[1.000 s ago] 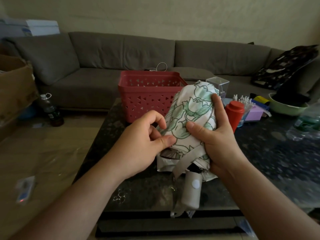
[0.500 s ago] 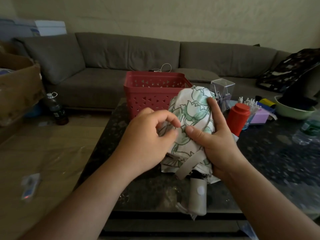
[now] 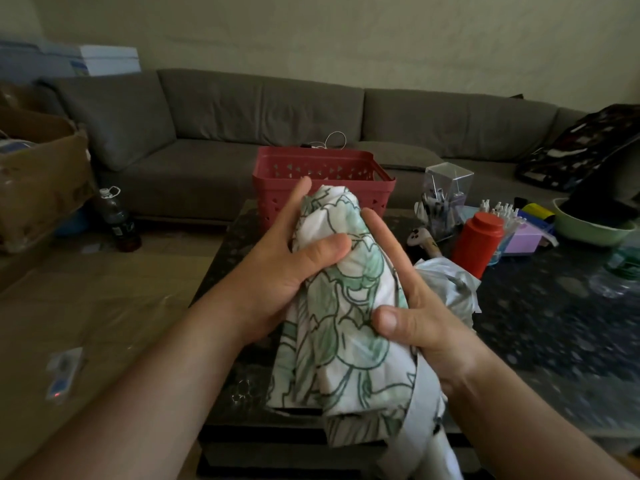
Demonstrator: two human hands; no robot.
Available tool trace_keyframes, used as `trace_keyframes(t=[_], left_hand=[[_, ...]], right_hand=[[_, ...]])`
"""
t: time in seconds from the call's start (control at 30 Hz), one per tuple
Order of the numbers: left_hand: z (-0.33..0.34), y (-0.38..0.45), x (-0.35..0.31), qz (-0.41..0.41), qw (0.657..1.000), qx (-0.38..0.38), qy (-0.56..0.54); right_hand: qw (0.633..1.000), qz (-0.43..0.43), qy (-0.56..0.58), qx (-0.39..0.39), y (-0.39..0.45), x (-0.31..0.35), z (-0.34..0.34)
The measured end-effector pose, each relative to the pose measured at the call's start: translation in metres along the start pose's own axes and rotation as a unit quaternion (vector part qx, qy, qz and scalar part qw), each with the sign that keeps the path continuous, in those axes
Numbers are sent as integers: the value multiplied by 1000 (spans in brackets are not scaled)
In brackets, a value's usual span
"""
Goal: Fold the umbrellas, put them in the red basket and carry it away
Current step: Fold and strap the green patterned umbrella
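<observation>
I hold a collapsed white umbrella with a green leaf print (image 3: pixel 346 317) upright over the dark table's (image 3: pixel 554 334) near edge. My left hand (image 3: pixel 287 265) wraps the canopy from the left, thumb across its front. My right hand (image 3: pixel 412 306) grips it from the right, thumb pressed on the cloth, fingers stretched up along the side. A grey closure strap (image 3: pixel 412 414) hangs down by my right wrist. The red basket (image 3: pixel 322 181) stands behind the umbrella at the table's far edge; its inside is mostly hidden. A crumpled silvery fabric (image 3: pixel 446 282) lies on the table behind my right hand.
A red bottle (image 3: pixel 476 244), a clear pen holder (image 3: pixel 445 199), a lilac box (image 3: pixel 523 240) and a green bowl (image 3: pixel 588 230) crowd the table's right side. A grey sofa (image 3: pixel 242 133) runs behind. A cardboard box (image 3: pixel 38 174) and a dark bottle (image 3: pixel 119 220) sit on the floor at left.
The umbrella has come closer and higher toward me. My left hand went from pinching the cloth to wrapping the canopy. My right hand slid down its side.
</observation>
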State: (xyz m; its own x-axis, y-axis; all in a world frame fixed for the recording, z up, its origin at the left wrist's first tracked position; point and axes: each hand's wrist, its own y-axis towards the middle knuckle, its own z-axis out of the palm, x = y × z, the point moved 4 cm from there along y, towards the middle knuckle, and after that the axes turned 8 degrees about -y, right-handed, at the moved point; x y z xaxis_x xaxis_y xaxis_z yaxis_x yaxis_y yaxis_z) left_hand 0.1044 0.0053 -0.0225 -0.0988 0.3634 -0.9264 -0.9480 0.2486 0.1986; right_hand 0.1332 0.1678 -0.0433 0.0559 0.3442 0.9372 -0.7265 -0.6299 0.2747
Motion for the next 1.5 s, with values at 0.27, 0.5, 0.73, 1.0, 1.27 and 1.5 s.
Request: trace_keyframes(t=[0.27, 0.5, 0.73, 1.0, 1.27, 1.5], left_hand=[[6, -5, -10, 77, 996, 36, 28], [6, -8, -15, 144, 975, 18, 166], [9, -7, -17, 145, 961, -39, 232], [-5, -9, -24, 133, 936, -78, 315], [4, -18, -28, 300, 867, -118, 379], [-1, -10, -26, 177, 935, -27, 308]], right_hand=[[992, -23, 81, 93, 1, -1, 16], [988, 21, -138, 72, 3, 8, 10], [949, -64, -305, -47, 2, -3, 6], [966, -61, -221, -121, 0, -4, -3], [968, -55, -200, -139, 1, -4, -5], [980, -25, -170, -99, 1, -6, -6]])
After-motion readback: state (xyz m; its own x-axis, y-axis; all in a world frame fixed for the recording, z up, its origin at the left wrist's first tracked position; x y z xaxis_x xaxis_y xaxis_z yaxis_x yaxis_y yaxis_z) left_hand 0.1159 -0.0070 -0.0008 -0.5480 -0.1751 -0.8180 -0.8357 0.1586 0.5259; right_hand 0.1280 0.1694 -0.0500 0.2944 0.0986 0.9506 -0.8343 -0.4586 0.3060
